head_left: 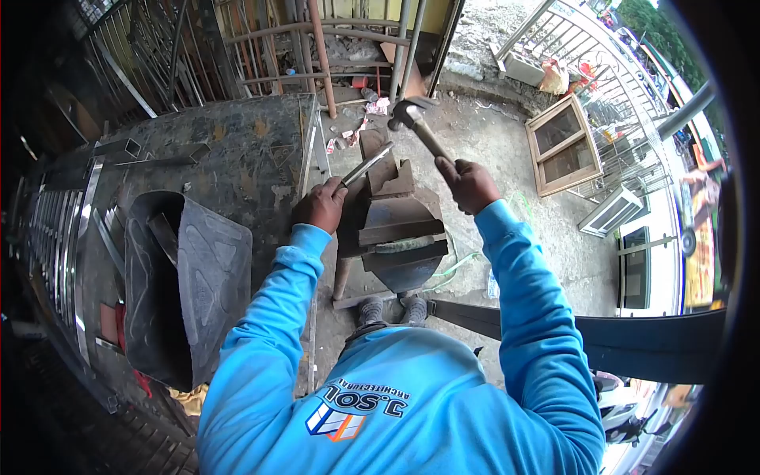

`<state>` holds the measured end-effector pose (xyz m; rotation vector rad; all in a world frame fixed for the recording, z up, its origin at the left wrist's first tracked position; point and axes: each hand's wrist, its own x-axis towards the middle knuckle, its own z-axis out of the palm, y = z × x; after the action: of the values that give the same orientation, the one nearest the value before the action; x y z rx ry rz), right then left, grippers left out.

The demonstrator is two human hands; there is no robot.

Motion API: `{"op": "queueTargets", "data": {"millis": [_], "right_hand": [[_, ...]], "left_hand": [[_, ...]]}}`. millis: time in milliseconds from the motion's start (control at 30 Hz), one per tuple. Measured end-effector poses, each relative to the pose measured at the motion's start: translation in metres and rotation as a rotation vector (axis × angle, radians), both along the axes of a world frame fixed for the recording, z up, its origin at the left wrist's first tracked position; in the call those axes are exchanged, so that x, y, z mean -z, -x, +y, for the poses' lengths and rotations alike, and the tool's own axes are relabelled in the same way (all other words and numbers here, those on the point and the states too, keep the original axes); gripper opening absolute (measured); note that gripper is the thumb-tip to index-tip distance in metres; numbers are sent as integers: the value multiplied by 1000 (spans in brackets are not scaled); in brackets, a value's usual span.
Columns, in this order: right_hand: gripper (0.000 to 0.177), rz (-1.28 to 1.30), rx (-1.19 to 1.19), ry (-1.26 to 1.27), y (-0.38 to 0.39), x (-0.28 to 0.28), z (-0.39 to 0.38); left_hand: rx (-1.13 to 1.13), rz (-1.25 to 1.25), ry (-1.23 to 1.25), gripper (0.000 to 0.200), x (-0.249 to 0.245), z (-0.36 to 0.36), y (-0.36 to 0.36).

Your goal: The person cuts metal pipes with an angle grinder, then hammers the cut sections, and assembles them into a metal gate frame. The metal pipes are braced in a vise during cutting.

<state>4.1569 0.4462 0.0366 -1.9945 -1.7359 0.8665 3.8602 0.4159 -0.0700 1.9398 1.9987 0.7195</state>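
Observation:
In the head view my left hand (321, 204) is closed around a thin metal bar (366, 164) that slants up and to the right. My right hand (469, 187) grips the wooden handle of a claw hammer (430, 142), its head raised beyond the bar's far end. Between my hands and lower stands a rusty steel work stand (404, 210) with angled plates. A pale, rough strip (404, 245) lies in a slot between its plates. Both my feet are just on the near side of the stand.
A dark steel-topped table (237, 158) fills the left, carrying a black plastic bin (214, 277) and metal tubing (123, 148). Pipes and railings (321, 55) stand behind. At right, a wooden window frame (564, 145) leans by white railings, and a dark beam (633, 336) runs beside me.

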Motion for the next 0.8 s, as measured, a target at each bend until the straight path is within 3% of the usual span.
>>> {"op": "queueTargets", "data": {"millis": [233, 267, 367, 500, 633, 667, 800], "right_hand": [[56, 262, -66, -448, 19, -20, -9], [54, 256, -96, -399, 16, 2, -2], [61, -116, -126, 2, 9, 32, 11], [64, -47, -110, -107, 19, -16, 2], [65, -161, -134, -143, 20, 28, 10], [66, -127, -122, -50, 16, 31, 18], [64, -53, -88, -76, 15, 1, 23]], "left_hand": [[78, -274, 135, 40, 12, 15, 18], [81, -271, 145, 40, 11, 16, 18], [79, -285, 175, 41, 11, 18, 19], [91, -360, 176, 44, 7, 20, 20], [134, -393, 258, 45, -1, 24, 25], [129, -367, 262, 46, -2, 26, 26], [134, -348, 320, 47, -1, 31, 30]]}}
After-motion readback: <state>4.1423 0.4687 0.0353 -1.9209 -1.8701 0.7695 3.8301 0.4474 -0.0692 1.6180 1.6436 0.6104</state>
